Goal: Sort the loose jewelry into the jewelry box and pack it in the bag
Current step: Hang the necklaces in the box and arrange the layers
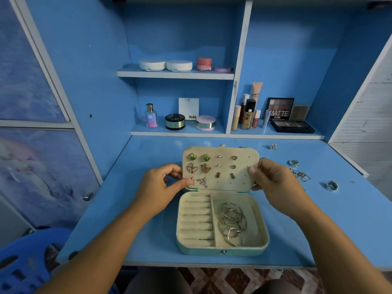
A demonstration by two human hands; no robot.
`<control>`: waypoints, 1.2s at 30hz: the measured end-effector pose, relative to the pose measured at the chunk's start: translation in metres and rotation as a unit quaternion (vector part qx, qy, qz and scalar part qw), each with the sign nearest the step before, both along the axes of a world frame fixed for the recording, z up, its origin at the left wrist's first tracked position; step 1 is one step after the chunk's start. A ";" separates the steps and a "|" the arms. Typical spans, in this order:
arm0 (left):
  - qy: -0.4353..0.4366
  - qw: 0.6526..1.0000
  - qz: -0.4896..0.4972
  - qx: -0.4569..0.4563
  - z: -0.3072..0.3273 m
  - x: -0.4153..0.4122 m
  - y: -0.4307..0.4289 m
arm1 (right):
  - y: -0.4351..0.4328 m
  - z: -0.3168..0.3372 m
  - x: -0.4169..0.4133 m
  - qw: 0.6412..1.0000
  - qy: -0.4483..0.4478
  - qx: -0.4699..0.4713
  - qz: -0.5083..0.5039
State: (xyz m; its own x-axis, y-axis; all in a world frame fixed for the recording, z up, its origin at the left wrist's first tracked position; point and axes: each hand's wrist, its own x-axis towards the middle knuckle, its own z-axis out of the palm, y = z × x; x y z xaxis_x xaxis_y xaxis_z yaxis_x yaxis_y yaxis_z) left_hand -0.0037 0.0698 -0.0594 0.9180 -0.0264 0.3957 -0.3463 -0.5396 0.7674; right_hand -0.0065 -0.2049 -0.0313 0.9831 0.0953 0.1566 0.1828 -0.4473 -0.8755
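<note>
Viewing the head camera feed, I record the jewelry box (222, 250) lying open on the blue desk (339, 230), near the front edge and between the person's forearms. Its cream earring panel (239, 164) stands roughly upright at the rear of the tray.

The left hand (163, 183) pinches the panel's left edge. The thumb lies on the face, its tip just beside a star-shaped earring (203, 181) in the bottom row, and the other fingers curl behind the edge. The right hand (269, 179) pinches the right edge in the same manner, thumb pressed on the front, fingers mostly hidden behind.

The panel carries a green stud pair (199, 157) at top left and a butterfly pair (198, 168) directly below. Smaller pieces sit in the middle columns, too small for me to identify.

In the tray, the left compartment holds the ring rolls (196, 217). The right compartment holds a loose heap of silver hoops (233, 221), overlapping one another.

Loose items lie on the desk to the right of the box: one silver ring (294, 163) beyond the right hand, a tangled chain (300, 174) just beside that hand, and a second ring (332, 185) further right. A small earring pair (273, 146) lies near the back of the desk.

The shelves behind hold cosmetics (246, 115) and an eyeshadow palette (280, 109). A blue plastic stool (25, 262) stands at lower left.
</note>
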 end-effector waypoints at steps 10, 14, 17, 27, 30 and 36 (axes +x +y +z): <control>0.055 0.996 0.068 0.018 0.007 -0.008 -0.002 | 0.029 -0.014 -0.044 0.982 -0.132 -0.074 -0.113; 0.087 0.992 0.009 0.086 0.009 -0.031 -0.006 | 0.042 -0.019 -0.061 0.969 -0.196 -0.059 -0.138; 0.107 0.978 0.003 0.178 0.019 -0.035 -0.007 | 0.048 -0.019 -0.064 0.961 -0.216 -0.076 -0.154; 0.149 0.959 -0.083 0.229 0.035 -0.024 -0.019 | 0.071 -0.031 -0.077 0.942 -0.268 -0.054 -0.195; 0.140 0.961 -0.122 0.206 0.031 -0.021 -0.017 | 0.079 -0.033 -0.085 0.955 -0.243 -0.001 -0.171; 0.174 0.964 -0.135 0.150 0.039 -0.029 -0.014 | 0.083 -0.034 -0.092 0.967 -0.244 -0.006 -0.078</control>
